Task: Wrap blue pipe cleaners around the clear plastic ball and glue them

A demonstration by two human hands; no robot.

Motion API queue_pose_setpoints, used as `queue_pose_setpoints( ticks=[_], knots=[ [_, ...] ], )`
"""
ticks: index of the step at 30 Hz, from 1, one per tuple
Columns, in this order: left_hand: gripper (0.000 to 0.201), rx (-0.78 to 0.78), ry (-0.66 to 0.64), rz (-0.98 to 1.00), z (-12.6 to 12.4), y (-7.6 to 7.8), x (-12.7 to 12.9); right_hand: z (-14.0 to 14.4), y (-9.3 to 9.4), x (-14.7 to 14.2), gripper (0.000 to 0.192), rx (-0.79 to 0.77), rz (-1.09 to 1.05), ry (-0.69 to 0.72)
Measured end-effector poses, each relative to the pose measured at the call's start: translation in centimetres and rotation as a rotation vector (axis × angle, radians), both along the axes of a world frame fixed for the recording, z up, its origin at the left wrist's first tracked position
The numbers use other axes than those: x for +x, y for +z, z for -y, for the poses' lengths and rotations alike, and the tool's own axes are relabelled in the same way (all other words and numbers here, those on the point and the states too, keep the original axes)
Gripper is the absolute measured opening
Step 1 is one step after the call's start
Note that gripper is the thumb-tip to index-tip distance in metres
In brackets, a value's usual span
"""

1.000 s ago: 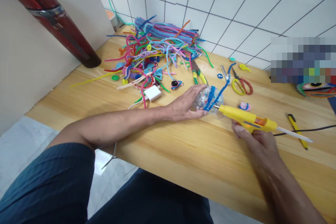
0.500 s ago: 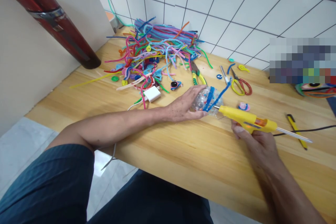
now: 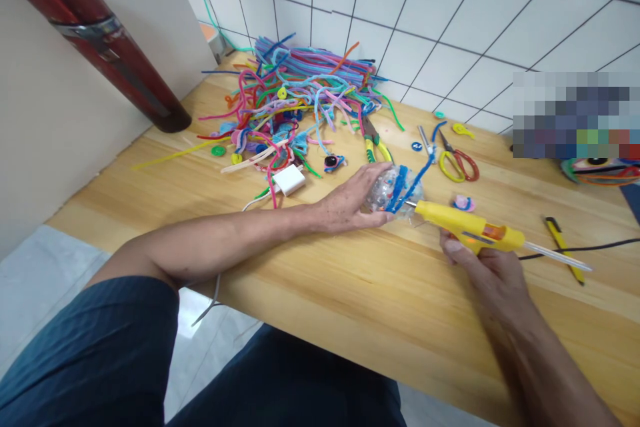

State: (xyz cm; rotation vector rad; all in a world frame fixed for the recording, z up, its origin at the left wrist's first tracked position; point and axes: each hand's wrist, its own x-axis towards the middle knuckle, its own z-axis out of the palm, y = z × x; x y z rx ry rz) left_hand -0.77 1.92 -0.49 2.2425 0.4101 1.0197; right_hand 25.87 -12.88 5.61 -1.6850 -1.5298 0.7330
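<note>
My left hand (image 3: pixel 349 202) is wrapped round a clear, rounded plastic piece (image 3: pixel 383 188) with coloured specks, and steadies it on the table. A blue pipe cleaner (image 3: pixel 415 181) lies across that piece, one end sticking up to the right. In my right hand (image 3: pixel 487 270) is a yellow hot glue gun (image 3: pixel 450 219), its metal tip at the piece beside the pipe cleaner. A clear glue stick (image 3: pixel 557 256) juts from the gun's back. Whether glue is coming out, I cannot tell.
Behind my left hand is a heap of pipe cleaners (image 3: pixel 310 90). Pliers (image 3: pixel 373 140), scissors (image 3: pixel 459 161), a white charger (image 3: pixel 289 179) and a yellow craft knife (image 3: pixel 565 250) lie around. A red flask (image 3: pixel 105 47) stands at left; a tiled wall (image 3: pixel 400 13) closes the back.
Almost nothing differs. The raised end of the blue pipe cleaner has shifted slightly left, and the glue gun's tip stays at the clear piece.
</note>
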Motion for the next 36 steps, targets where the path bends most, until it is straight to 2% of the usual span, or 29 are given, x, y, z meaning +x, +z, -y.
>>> queue_pose_setpoints(
  ticks=[6,13,25,36],
  knots=[
    [0.091,0.034,-0.005,0.014,-0.19,-0.29,0.07,-0.02,-0.04,0.02,0.025,0.002,-0.009,-0.01],
    [0.093,-0.001,-0.002,-0.003,-0.2,-0.19,-0.01,-0.07,0.06,0.07,0.031,-0.004,0.017,0.015],
    [0.091,0.03,-0.01,0.012,-0.16,-0.12,0.05,-0.1,0.27,-0.14,0.026,-0.002,0.027,-0.014],
    [0.093,-0.021,-0.016,0.001,-0.17,-0.01,-0.03,-0.23,0.54,0.06,0.025,-0.025,0.026,0.016]
  ],
)
